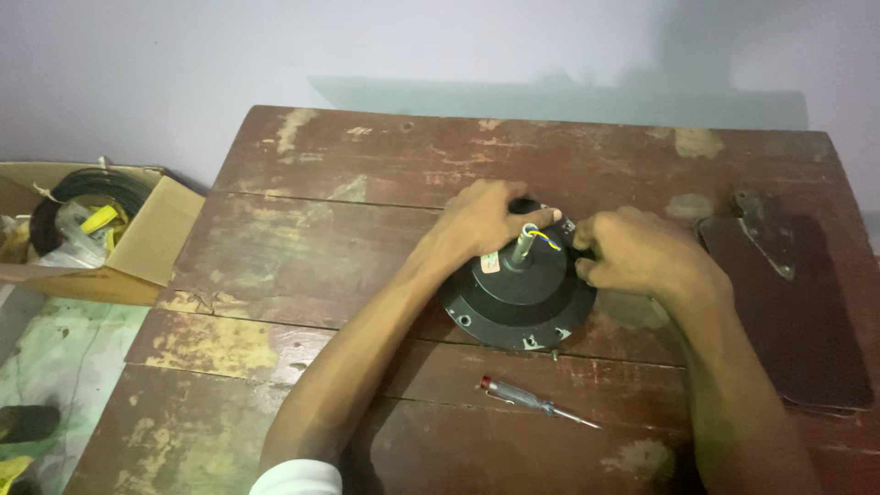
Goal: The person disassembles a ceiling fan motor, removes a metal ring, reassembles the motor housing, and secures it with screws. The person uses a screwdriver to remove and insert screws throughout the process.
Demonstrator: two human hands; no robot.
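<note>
A round black fan motor [515,302] lies on a worn wooden table [302,266], its metal shaft [522,246] standing up with yellow and blue wires beside it. My left hand [483,220] rests on the motor's far left side, its fingers curled over the top near the shaft. My right hand [632,254] presses on the motor's right edge, fingers bent around a small part that I cannot make out. A small screwdriver [536,401] with a clear handle lies on the table just in front of the motor.
A brown fan blade [797,312] with a metal bracket [765,231] lies at the table's right. An open cardboard box [137,243] holding a black cable coil and yellow items stands on the floor at the left. A pale wall rises behind the table.
</note>
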